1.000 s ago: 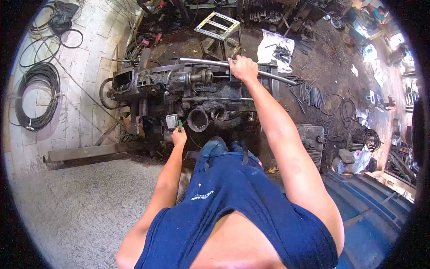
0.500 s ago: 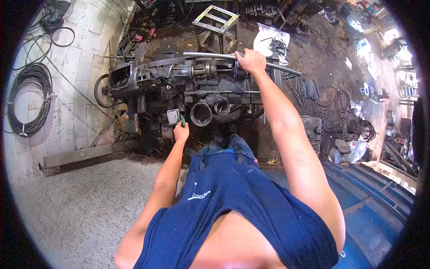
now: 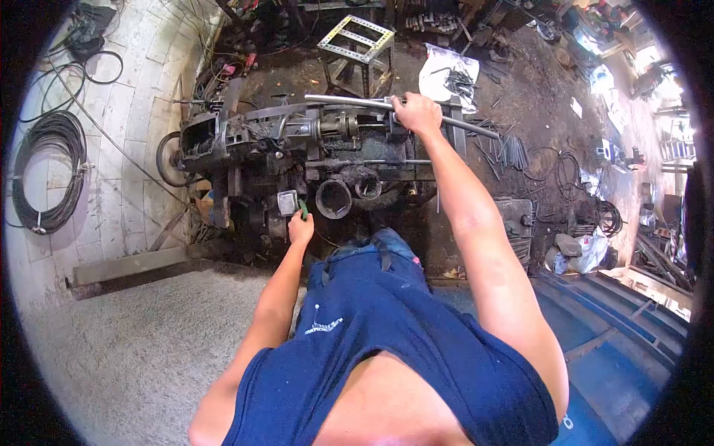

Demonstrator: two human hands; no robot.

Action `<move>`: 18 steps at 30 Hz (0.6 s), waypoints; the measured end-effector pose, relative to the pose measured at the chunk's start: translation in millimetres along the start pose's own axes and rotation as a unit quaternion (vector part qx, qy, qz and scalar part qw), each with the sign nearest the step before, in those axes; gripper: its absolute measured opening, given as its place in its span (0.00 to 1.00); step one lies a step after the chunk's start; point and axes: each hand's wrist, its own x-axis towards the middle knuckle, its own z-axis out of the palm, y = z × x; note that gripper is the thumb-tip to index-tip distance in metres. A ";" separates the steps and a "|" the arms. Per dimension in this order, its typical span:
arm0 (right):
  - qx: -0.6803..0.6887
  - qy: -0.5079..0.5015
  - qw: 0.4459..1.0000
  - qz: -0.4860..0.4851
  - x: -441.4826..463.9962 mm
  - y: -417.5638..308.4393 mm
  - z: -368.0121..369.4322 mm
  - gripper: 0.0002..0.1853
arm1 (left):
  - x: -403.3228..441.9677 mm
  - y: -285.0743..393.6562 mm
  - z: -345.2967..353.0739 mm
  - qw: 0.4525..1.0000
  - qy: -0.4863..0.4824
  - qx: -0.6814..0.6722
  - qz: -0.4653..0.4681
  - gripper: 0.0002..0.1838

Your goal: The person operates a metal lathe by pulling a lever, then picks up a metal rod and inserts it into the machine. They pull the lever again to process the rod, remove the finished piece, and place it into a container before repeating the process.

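Note:
My right hand is wrapped round a long metal rod that lies slanting across the far side of a dark, greasy machine. Low at the machine's near side, my left hand is closed on a small green object, mostly covered by the fingers. A pale square box is just beyond that hand. Right of the box, two round metal openings, a larger ring and a smaller one, face up.
A stool with a perforated metal top stands beyond the machine. Thin rods lie on the floor at the right, near a white sheet. Coiled cable hangs on the left wall. A concrete ledge runs at lower left.
The view has shifted a little. Both hands keep their holds, and the rod appears slightly farther right against the machine than in the earliest frame.

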 end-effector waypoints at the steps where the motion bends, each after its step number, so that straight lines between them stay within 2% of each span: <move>1: 0.008 0.002 1.000 -0.008 0.0 0.2 0.2 0.31 | -0.6 1.0 -1.0 1.000 -0.004 0.004 -0.007 0.25; 8: 0.040 0.034 0.997 -0.062 0.7 -2.1 1.3 0.30 | -0.8 6.9 5.6 0.999 0.013 0.016 -0.038 0.24; 18: 0.041 0.041 0.997 -0.055 -0.3 2.2 6.7 0.30 | -5.1 10.4 10.4 0.998 0.038 0.023 -0.050 0.23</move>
